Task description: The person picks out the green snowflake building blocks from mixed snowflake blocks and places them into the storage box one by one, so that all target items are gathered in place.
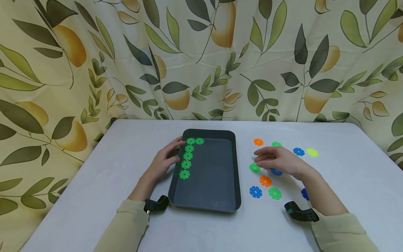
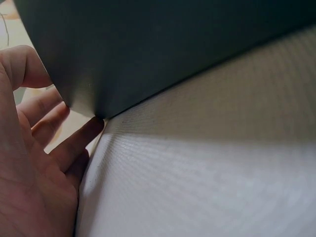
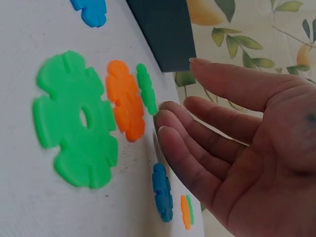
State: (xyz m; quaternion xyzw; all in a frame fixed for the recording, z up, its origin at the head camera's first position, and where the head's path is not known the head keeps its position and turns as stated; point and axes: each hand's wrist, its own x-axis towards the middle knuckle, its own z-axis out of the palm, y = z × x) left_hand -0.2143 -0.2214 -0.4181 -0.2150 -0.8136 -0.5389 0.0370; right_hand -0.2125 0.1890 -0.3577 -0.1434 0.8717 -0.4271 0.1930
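Note:
A dark grey rectangular tray lies on the white table. Inside it, along the left side and top left corner, several green notched plastic discs form a column, with one more beside the top disc. My left hand rests against the tray's left side, its extended fingers touching the outer wall in the left wrist view. To the right of the tray, my right hand hovers over loose discs, fingers loosely bent and holding nothing. Below it are a green disc and a blue disc, partly covered.
Around the right hand lie an orange disc, another green disc, a yellow disc and several blue ones. A dark blue disc is half hidden by the right forearm. A leaf-patterned curtain hangs behind the table.

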